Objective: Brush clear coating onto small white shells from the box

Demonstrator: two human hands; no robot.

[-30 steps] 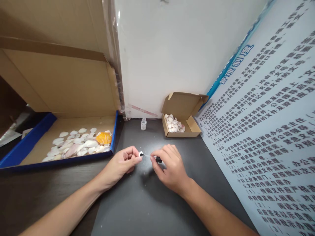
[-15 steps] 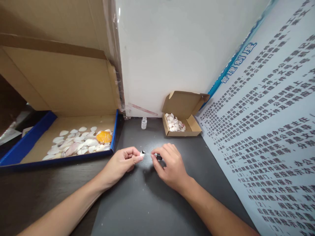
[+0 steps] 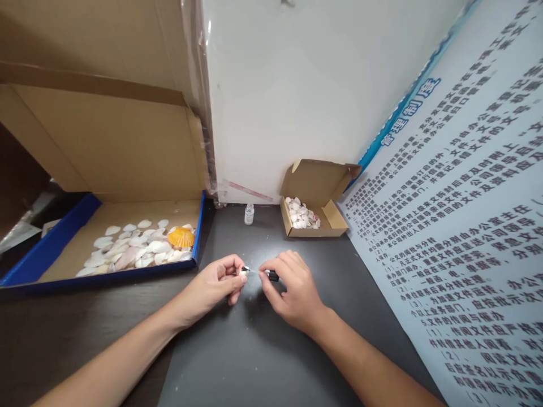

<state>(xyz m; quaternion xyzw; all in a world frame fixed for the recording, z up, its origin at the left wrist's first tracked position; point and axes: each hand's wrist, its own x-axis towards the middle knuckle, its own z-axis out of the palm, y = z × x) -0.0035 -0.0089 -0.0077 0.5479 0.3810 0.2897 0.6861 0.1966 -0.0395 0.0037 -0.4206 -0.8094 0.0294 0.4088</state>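
Note:
Pinched in the thumb and fingers of my left hand (image 3: 218, 281) is a small white shell (image 3: 244, 273) with a black patch on top; the fingers hide part of it. My right hand (image 3: 292, 285), just to the right, is closed on a black-capped applicator brush (image 3: 272, 276). Its thin pale tip points left and reaches to the black patch; whether it touches I cannot tell. Behind the hands a small clear bottle (image 3: 249, 215) with a label stands upright, with no cap seen on it.
To the left lies an open blue-edged cardboard box (image 3: 148, 210) with many white shells and one orange scallop shell (image 3: 181, 237). A smaller open carton (image 3: 318, 232) of small shells stands at the back right. A printed poster (image 3: 458, 226) rises on the right, a white panel (image 3: 318, 85) behind.
The gap between my hands has narrowed slightly, and the applicator's thin tip now meets or nearly meets the black patch. The view has shifted a little; the boxes and bottle stay put.

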